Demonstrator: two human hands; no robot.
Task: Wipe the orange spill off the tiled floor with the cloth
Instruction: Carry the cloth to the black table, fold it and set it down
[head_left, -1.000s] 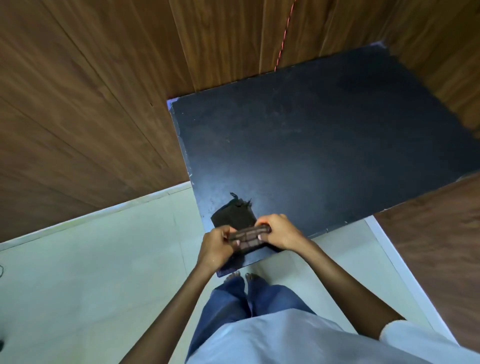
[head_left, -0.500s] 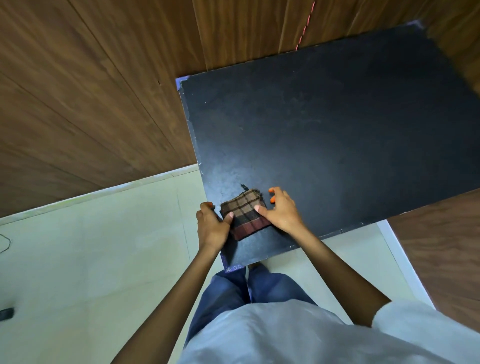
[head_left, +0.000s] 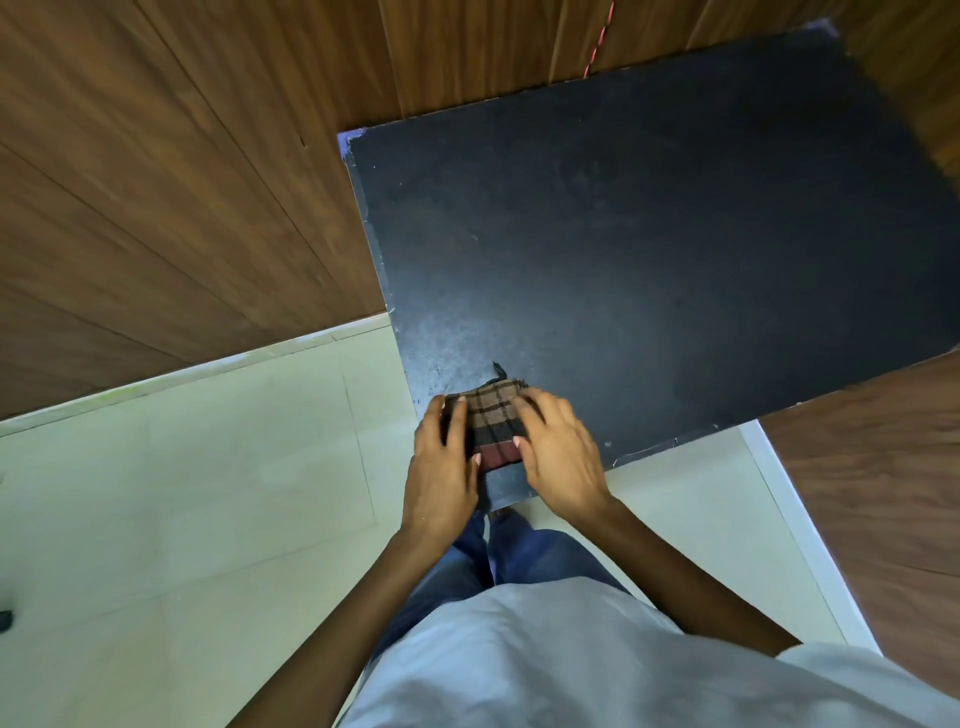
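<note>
The cloth (head_left: 493, 415), a folded plaid square, lies on the black table (head_left: 675, 234) close to its near left corner, not down on the floor. I have the left hand (head_left: 441, 467) flat along its left edge and the right hand (head_left: 561, 457) over its right side. The fingers are straight and press the cloth, and neither hand is curled round it. I judge this the preparing step, with wiping not yet begun. No orange spill shows on the pale tiled floor (head_left: 182, 493) in view, so next I need a proper hold on the cloth, then to look lower and find the stain
</note>
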